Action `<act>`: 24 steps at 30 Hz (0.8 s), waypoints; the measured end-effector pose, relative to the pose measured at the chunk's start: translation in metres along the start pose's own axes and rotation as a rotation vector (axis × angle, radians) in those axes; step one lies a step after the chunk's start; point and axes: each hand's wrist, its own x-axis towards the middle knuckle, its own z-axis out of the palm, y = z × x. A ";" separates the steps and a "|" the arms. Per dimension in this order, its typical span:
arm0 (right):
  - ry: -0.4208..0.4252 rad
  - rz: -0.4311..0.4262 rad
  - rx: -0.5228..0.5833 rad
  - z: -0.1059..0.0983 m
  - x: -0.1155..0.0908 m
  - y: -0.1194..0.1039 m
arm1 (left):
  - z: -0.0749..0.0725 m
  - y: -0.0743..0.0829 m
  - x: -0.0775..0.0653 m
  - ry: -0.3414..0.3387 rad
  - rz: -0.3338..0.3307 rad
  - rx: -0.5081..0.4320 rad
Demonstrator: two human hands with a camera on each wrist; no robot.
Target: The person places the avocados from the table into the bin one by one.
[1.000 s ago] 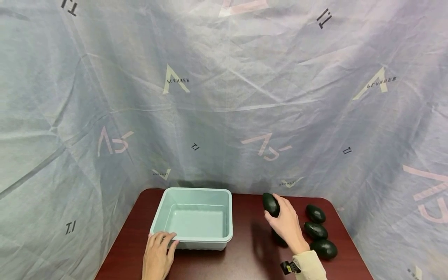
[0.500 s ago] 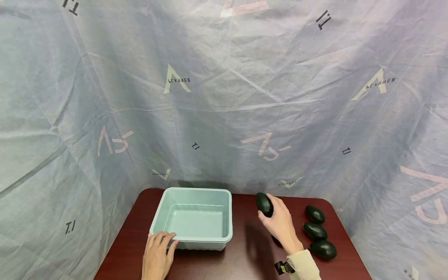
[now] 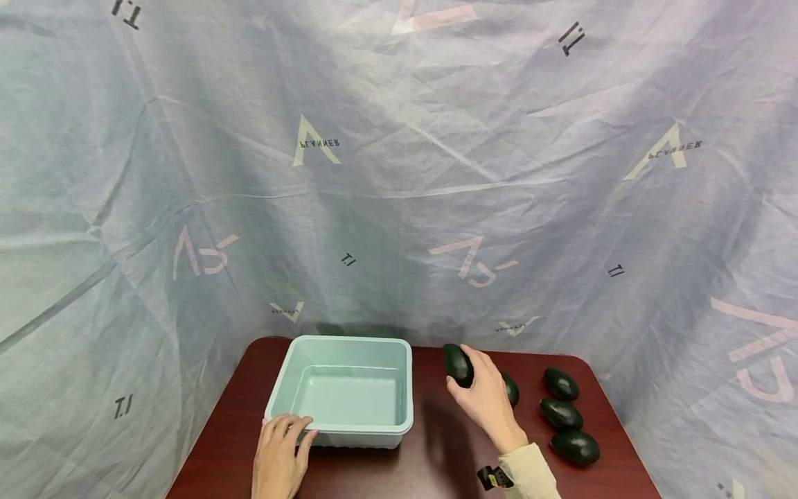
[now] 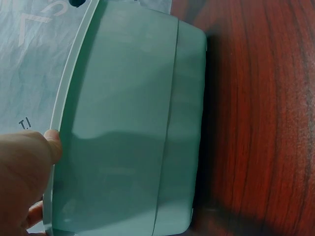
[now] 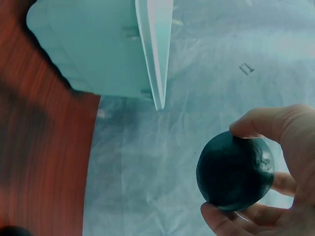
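A dark green avocado (image 3: 458,365) is held up over the table by my right hand (image 3: 486,398), between the bin and the other avocados. In the right wrist view the thumb presses one side of the avocado (image 5: 235,171) and the fingers curl round the other. My left hand (image 3: 280,450) grips the near left part of the rim of a pale green plastic bin (image 3: 349,429). The left wrist view has the thumb (image 4: 53,145) on the rim's near side, with fingertips partly visible beyond it. No object lies inside the bin.
Behind my right hand another avocado (image 3: 510,389) lies partly hidden. Farther right, three avocados (image 3: 561,414) rest in a column on the dark red wooden table (image 3: 215,443). A printed grey cloth (image 3: 399,229) hangs around the table's back and sides.
My right hand has carried the avocado leftward, closer to the bin. More of the avocado behind that hand now shows. The left hand and the bin have stayed in place.
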 end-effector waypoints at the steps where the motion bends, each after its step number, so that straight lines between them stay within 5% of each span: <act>1: -0.004 -0.004 0.004 0.002 0.000 -0.002 | 0.000 -0.001 0.000 0.003 -0.001 -0.003; 24: -0.062 -0.053 -0.005 0.031 -0.005 -0.032 | 0.000 -0.002 0.002 0.023 0.024 -0.010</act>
